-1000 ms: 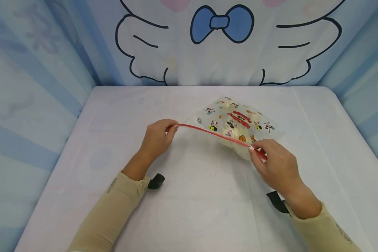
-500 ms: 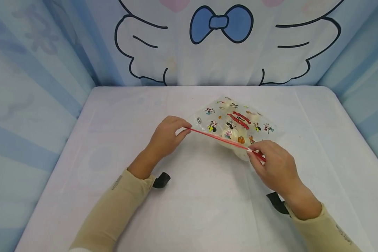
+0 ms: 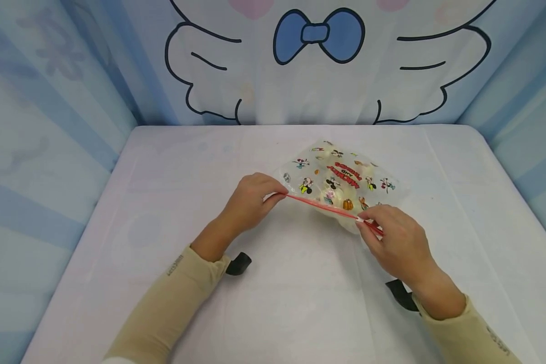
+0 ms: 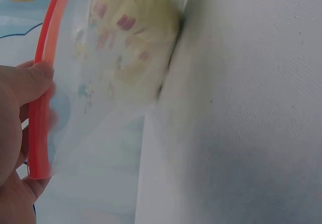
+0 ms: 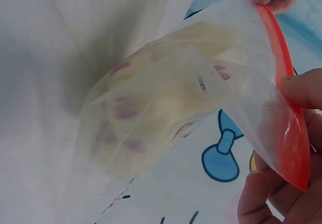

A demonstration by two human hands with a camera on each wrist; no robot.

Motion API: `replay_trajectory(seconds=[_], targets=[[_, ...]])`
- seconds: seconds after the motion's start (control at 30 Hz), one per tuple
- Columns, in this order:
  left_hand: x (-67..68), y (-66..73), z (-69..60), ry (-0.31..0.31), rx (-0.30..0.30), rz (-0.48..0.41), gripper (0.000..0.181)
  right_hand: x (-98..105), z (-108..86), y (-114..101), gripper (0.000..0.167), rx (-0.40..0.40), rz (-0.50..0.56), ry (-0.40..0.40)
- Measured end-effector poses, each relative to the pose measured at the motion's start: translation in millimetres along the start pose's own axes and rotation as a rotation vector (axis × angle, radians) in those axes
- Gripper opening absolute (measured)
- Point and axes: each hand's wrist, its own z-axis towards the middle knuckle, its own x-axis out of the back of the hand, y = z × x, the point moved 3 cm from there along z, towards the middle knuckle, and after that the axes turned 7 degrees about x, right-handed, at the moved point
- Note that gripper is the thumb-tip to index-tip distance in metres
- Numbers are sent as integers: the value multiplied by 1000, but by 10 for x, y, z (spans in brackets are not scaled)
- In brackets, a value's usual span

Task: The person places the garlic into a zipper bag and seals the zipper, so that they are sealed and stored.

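A clear plastic zip bag (image 3: 309,169) with cartoon prints and red lettering is held above the white table. Along its near edge runs a red zip strip (image 3: 320,205). My left hand (image 3: 250,202) pinches this strip between thumb and fingers; in the left wrist view, part of the strip (image 4: 39,138) extends below the thumb. At the other end, my right hand (image 3: 398,242) pinches the strip by a small white slider (image 3: 359,219). Pale yellowish contents (image 5: 161,93) bulge inside the bag; their kind is blurred by the plastic.
The white-covered table (image 3: 277,303) stretches around both hands. A printed curtain (image 3: 318,86) with a blue bow hangs behind its far edge, and blue patterned curtains (image 3: 41,151) stand at the sides. Black straps (image 3: 239,264) protrude from both cuffs.
My left hand has moved right along the red strip, closer to the right hand, and lately a little toward me. The right hand has barely moved, still holding by the slider.
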Motion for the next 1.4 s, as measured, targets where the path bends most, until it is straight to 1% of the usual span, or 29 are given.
replay_trajectory(seconds=[0.1, 0.23, 0.33, 0.4, 0.53, 0.63, 0.73, 0.83, 1.03, 1.23, 1.3, 1.4], targets=[[-11, 22, -7, -1, -12, -8, 11, -4, -4, -2, 26, 14, 3, 3], [-31, 52, -18, -18, -31, -7, 9, -19, -2, -5, 23, 58, 11, 28], [-41, 75, -30, -28, -36, 23, 9, -29, -2, -5, 22, 82, 16, 46], [-31, 104, -35, -20, -46, 54, 11, -31, -4, -4, 21, 90, 15, 55], [-25, 192, -28, 2, -111, 115, 16, -30, -5, -5, 20, 96, 13, 66], [-49, 265, -24, -16, -151, 154, 16, -32, -4, -7, 19, 97, 11, 69], [-84, 312, -24, -35, -149, 183, 13, -32, -6, -8, 18, 102, 9, 72], [-110, 331, -18, -29, -137, 193, 9, -31, -5, -9, 18, 100, 5, 70], [-139, 326, -11, -9, -124, 153, 6, -31, 15, -22, 21, 78, 4, 43], [-144, 345, 0, -23, -97, 137, 9, -17, 27, -30, 22, 62, 6, 25], [-148, 374, 4, -27, -104, 142, 11, -12, 27, -31, 22, 59, 6, 23], [-176, 441, 14, -40, -141, 146, 15, -12, 27, -29, 21, 58, 6, 24]])
